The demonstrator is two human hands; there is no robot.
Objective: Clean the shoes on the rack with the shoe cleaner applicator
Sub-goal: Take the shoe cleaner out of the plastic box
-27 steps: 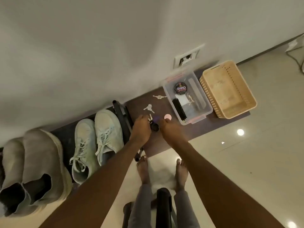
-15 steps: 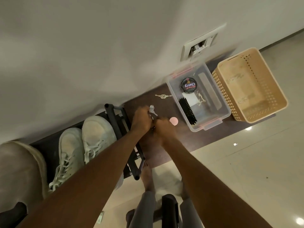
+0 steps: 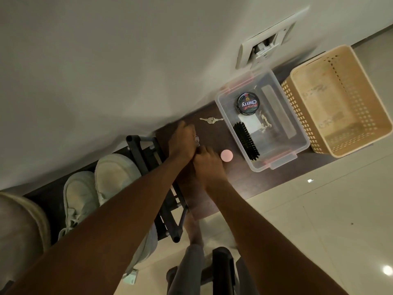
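Both hands sit pressed together over the dark shelf top, with keys lying just beyond them and a pink disc just to their right. Past the disc a clear box blocks the way right — brush and polish tin inside — with a basket hard against its far side. To the left, the black rack frame and pale sneakers crowd the surface. The wall closes the back. Bare shelf shows along the near edge, toward the floor.
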